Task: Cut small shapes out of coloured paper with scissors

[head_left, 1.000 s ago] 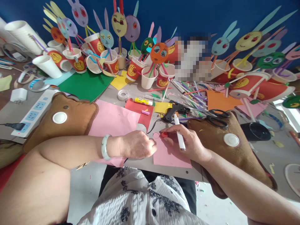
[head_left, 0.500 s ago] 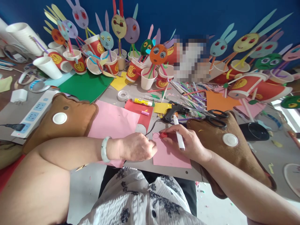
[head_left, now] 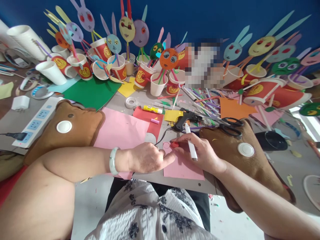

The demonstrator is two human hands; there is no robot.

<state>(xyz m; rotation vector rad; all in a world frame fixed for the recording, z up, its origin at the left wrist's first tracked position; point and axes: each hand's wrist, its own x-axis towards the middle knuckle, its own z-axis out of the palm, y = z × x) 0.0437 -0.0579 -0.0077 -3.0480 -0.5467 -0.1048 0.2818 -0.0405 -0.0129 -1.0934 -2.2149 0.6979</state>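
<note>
Pinching a red round thing [head_left: 174, 144] on pink paper [head_left: 183, 169] with the right hand [head_left: 205, 150], plus a white marker [head_left: 191, 146]. Curling the left hand [head_left: 147, 158] just beside, with one finger out. Past both hands, with an orange face's [head_left: 169, 59] legs inside, a white cup [head_left: 158, 89].

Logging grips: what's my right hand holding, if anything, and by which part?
Your right hand holds a white marker by its middle; fingertips touch a red piece.
</note>
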